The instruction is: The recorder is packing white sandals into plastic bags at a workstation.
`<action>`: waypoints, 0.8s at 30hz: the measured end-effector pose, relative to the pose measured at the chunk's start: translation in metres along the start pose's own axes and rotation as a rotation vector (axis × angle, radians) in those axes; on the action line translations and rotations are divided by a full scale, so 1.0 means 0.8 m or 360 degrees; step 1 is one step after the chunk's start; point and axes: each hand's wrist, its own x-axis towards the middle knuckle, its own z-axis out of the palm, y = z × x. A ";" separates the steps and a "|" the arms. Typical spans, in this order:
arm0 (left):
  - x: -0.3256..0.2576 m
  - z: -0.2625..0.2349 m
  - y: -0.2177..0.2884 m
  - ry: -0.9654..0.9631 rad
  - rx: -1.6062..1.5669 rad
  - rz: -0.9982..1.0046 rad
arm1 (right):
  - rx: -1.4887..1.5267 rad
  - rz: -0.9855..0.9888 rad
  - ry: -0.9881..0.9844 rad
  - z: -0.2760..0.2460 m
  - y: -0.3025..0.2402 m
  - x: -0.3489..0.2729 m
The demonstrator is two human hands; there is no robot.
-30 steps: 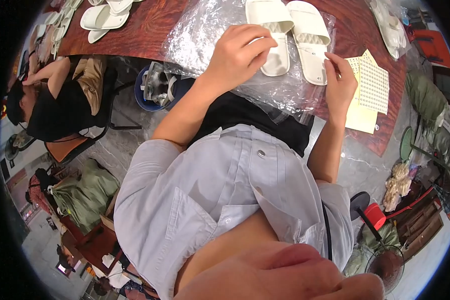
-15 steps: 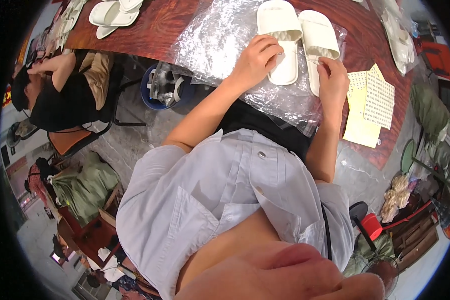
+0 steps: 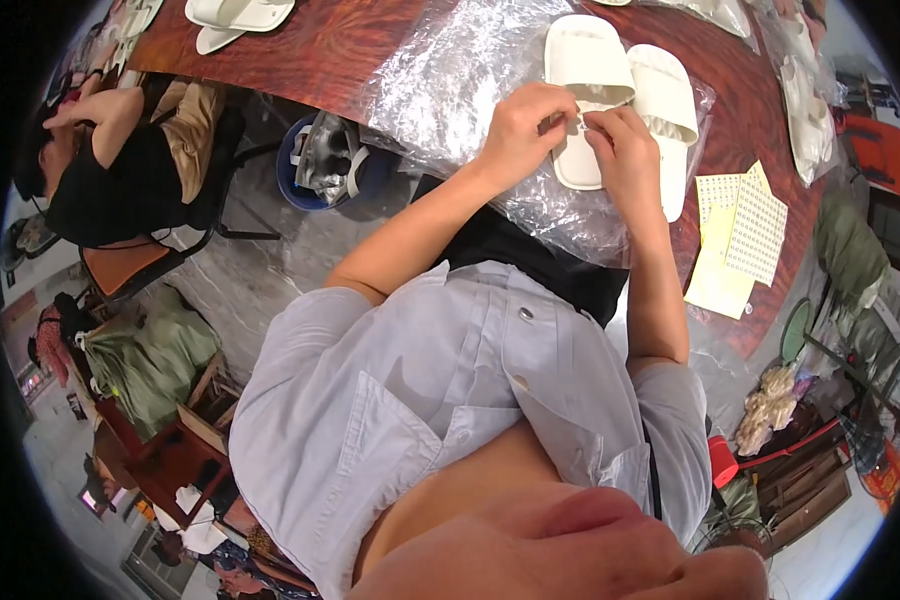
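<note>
A pair of cream slide slippers lies side by side on clear plastic bags at the table's near edge. My left hand is closed in a pinch over the left slipper, just below its strap. The fingertips of my right hand are pinched close beside it, over the same slipper's footbed. Anything between the fingers is too small to make out. Partly behind my right hand, the right slipper rests on the plastic.
Right of the slippers lie yellow sheets of small stickers. More slippers sit at the table's far left, and bagged pairs at the right. A blue bin stands below the table edge. A person in black sits at left.
My right hand has moved left from the right slipper to meet my left hand over the left slipper. The whole view has shifted slightly.
</note>
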 end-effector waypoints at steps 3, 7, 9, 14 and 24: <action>0.004 0.004 -0.008 0.0009 0.0070 0.0247 | -0.0101 0.0051 0.0058 0.008 0.000 0.006; 0.006 0.000 -0.012 -0.0001 0.0091 0.0201 | -0.0215 -0.0029 0.0098 0.015 -0.006 0.016; 0.004 -0.006 -0.010 -0.0005 0.0056 0.0243 | -0.0297 -0.0101 0.0099 0.020 -0.007 0.020; -0.001 0.010 -0.011 -0.0021 -0.0004 0.0388 | -0.0225 -0.0073 0.0074 0.035 0.027 0.005; 0.001 0.029 -0.020 0.0043 0.0112 0.0500 | -0.0412 -0.0205 -0.0035 0.024 0.025 0.010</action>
